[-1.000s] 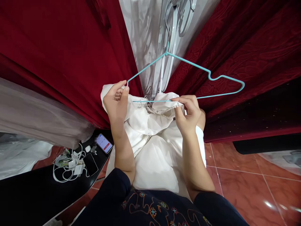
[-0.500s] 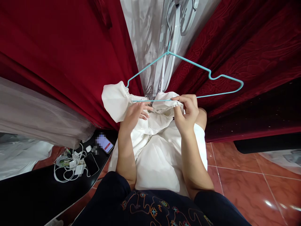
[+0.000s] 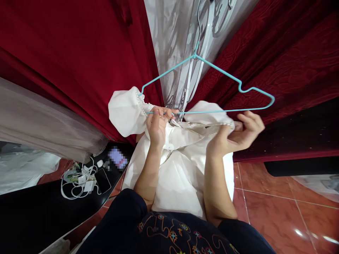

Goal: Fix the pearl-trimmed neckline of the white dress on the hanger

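Observation:
A white dress (image 3: 177, 180) with a pearl-beaded neckline lies over my lap. One puffed sleeve (image 3: 127, 111) sits on the left end of a light-blue hanger (image 3: 217, 67); the hanger's right end is bare. My left hand (image 3: 158, 128) is closed around the hanger's lower bar, near the left side of the neckline. Off to the right, my right hand (image 3: 234, 135) pinches the beaded edge between thumb and finger, the other fingers raised. It pulls the neckline out sideways just below the bar. The pinching fingertips are partly covered by cloth.
Dark red curtains (image 3: 79, 53) hang left and right, with pale cloth between them. The hanger's hook reaches up beside white hangers (image 3: 209, 38). At left, a black bench (image 3: 34, 211) carries phones (image 3: 102, 180) and tangled white cables (image 3: 76, 192). Red tiles (image 3: 272, 201) cover the floor.
My right hand has moved right with the beaded edge, stretching the neckline from bunched to nearly straight. My left hand has turned and curled its fingers around the bar.

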{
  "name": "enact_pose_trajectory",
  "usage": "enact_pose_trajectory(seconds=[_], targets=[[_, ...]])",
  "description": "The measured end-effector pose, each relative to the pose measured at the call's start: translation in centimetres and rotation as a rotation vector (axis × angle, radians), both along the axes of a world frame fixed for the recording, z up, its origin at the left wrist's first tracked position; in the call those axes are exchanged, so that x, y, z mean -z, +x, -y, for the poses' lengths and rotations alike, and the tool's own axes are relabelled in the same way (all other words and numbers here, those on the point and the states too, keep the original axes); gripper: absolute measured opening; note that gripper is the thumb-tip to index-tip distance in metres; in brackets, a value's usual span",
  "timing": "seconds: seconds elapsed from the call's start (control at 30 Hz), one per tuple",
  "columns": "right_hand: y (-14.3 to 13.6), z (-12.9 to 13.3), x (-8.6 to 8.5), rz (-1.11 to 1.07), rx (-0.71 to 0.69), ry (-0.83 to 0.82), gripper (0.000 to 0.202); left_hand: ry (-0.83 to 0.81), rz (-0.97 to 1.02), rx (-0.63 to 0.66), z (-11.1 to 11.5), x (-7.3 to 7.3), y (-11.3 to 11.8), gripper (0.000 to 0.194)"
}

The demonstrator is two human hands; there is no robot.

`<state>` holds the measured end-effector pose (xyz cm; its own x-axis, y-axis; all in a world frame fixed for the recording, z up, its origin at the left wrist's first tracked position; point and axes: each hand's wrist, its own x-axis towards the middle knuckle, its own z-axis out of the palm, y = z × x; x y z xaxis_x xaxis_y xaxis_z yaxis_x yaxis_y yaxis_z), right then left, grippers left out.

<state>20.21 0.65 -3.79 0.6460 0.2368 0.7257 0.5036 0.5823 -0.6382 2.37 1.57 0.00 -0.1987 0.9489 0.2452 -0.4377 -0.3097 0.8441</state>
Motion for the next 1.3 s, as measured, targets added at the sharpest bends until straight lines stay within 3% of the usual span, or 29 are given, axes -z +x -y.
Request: enact_pose_trajectory(seconds=[0.07, 0.17, 0.27, 0.37, 0.53, 0.63, 0.87, 1.03, 1.17, 1.3], targets=[[2.4, -0.5, 0.4, -0.077, 0.09, 0.059, 0.027, 0.016, -0.03, -0.007, -0.2, -0.1, -0.6, 0.061], [7.1, -1.5, 0.2, -0.067, 0.095, 0.035, 0.021, 0.029, -0.031, -0.004, -0.4, -0.1, -1.1, 0.059], [11.0, -2.3, -1.4, -0.008, 0.092, -0.02, 0.025, 0.049, -0.012, 0.019, -0.4, 0.0, -1.4, 0.055], [12.2, -3.0, -3.9, 0.052, 0.039, -0.12, 0.03, 0.056, -0.023, 0.023, -0.4, 0.0, -1.7, 0.054], [10.6, -3.8, -6.8, 0.123, -0.007, -0.182, 0.026, 0.04, -0.045, -0.006, -0.3, -0.2, -2.2, 0.056], [9.4, -3.9, -7.4, 0.117, -0.022, -0.247, 0.022, 0.048, -0.028, -0.004, -0.4, -0.2, -2.0, 0.055], [5.1, -3.5, -8.1, 0.075, -0.236, -0.268, 0.018, 0.053, 0.039, 0.0, -0.5, -0.2, -1.2, 0.053], [3.3, -4.2, -7.7, 0.074, -0.301, -0.3, 0.019, 0.045, 0.039, -0.011, -0.4, -0.3, -1.0, 0.051], [2.5, -2.8, -6.8, 0.071, -0.358, -0.284, 0.025, 0.059, 0.042, -0.006, -0.5, -0.2, -1.2, 0.051], [-0.1, 0.3, -6.0, -0.011, -0.221, -0.165, 0.029, 0.037, 0.019, -0.012, -0.6, 0.0, -1.1, 0.052]])
